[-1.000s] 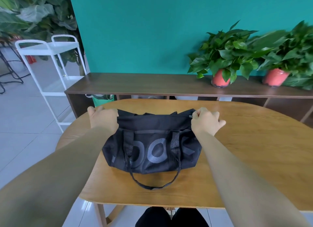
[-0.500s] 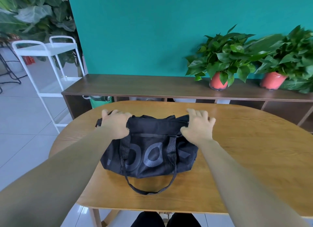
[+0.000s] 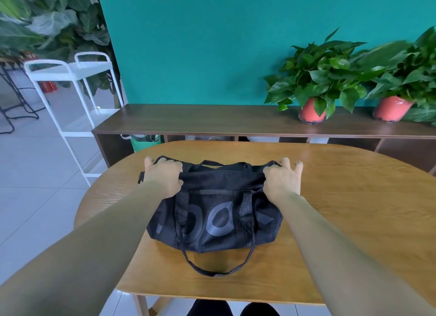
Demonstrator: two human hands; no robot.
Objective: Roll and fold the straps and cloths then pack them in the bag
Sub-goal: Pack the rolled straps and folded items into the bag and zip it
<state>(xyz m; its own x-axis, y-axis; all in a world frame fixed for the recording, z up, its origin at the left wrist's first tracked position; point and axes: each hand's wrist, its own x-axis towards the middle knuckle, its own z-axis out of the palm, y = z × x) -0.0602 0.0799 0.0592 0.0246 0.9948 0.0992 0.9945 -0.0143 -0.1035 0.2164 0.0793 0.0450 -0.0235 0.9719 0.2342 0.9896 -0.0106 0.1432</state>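
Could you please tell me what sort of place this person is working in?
Probably an office lounge or a home room, not a workshop: a wooden table by a teal wall, potted plants on a low sideboard, a white cart on tiled floor.

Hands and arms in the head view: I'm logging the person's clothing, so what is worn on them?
Nothing visible is worn. The left hand and right hand are bare, with no gloves, rings or watch in view. Both forearms are bare too, with no sleeve as far as the frame shows.
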